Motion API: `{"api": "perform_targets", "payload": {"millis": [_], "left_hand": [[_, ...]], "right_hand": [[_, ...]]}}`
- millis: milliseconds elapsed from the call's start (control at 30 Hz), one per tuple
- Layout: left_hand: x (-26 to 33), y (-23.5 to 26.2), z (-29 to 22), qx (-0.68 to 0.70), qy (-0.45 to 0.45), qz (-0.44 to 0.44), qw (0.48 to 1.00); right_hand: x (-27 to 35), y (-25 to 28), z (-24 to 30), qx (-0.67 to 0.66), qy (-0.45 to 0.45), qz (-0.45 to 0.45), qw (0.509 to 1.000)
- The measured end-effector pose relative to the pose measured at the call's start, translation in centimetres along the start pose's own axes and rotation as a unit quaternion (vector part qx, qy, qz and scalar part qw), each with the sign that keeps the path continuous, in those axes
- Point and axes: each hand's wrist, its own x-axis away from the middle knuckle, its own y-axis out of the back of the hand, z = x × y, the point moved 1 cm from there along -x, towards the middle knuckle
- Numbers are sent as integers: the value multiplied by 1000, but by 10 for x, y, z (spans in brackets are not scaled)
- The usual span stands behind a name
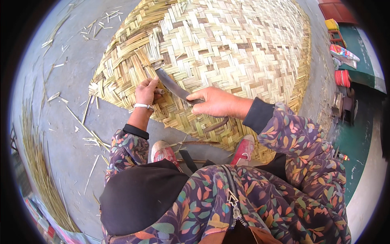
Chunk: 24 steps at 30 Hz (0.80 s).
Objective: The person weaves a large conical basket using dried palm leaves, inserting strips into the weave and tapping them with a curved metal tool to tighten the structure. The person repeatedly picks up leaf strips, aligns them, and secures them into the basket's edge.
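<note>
A large woven mat (227, 44) of pale flat strips lies on the grey concrete floor. My right hand (215, 102) grips the handle of a long dark knife (172, 86), whose blade points up and left across the mat. My left hand (147, 91), with a silver bangle on the wrist, pinches a strip of the weave just beside the blade's tip. Both sleeves are a dark leaf-patterned fabric. My two red shoes (164, 151) rest at the mat's near edge.
Loose strips and offcuts (87, 130) litter the floor to the left. A bundle of long thin stalks (38, 162) lies along the left rim. At the far right stand a red container (342, 78), a small yellow stool and some bags.
</note>
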Motion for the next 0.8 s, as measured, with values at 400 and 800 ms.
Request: {"api": "perform_targets", "payload": {"millis": [400,800], "left_hand": [[4,-2,-2,-3,-3,-14,1000],[7,-2,-3,23,-19,-34,999]], "right_hand": [[-4,-77,-38,25,-7,-159,987],[-53,-76,-28,11,38,-238,970]]}}
